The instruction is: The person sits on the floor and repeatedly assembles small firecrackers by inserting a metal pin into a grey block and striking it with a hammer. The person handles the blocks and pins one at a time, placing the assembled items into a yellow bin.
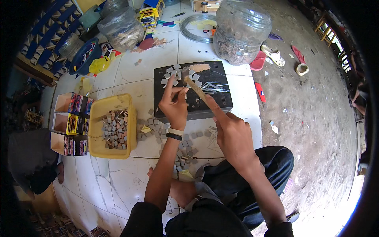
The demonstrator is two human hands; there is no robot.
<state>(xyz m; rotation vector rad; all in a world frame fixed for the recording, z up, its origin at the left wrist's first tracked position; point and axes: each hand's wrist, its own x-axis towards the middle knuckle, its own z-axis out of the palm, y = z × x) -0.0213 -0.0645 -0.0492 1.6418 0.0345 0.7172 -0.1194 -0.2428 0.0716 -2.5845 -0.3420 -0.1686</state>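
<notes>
Black block [217,100]: hammer [196,89] within right fingers' [214,106] grasp, tiles [169,70] beside left fingers [169,85], hold unclear.

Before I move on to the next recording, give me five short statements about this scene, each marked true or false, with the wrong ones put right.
1. The right hand grips a wooden-handled tool. True.
2. The yellow tub has nothing in it. False: the yellow tub holds many small grey and brown pieces.
3. Thin wires lie on the black block. True.
4. The left hand has a bare wrist. False: a light band and a dark band circle it.
5. In the picture, the wire coil lies left of the large clear container. True.
</notes>
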